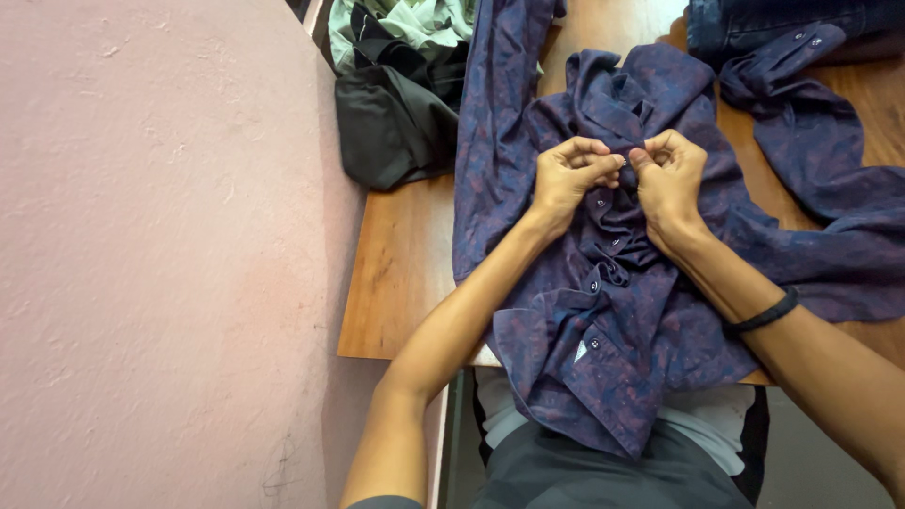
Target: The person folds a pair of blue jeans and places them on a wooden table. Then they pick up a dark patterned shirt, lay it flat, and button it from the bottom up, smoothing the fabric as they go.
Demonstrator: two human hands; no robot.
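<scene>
Your left hand and right hand: both pinched shut on the button placket of the purple patterned shirt, spread across the wooden tabletop. Dark folded garments lie near the wall.

left hand and right hand curled, fingertips pinched together

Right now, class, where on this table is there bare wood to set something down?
Bare table lies left of the purple shirt, below the dark clothes pile. A smaller patch shows at the far right. The middle is crowded: both hands pinch the shirt.
</scene>
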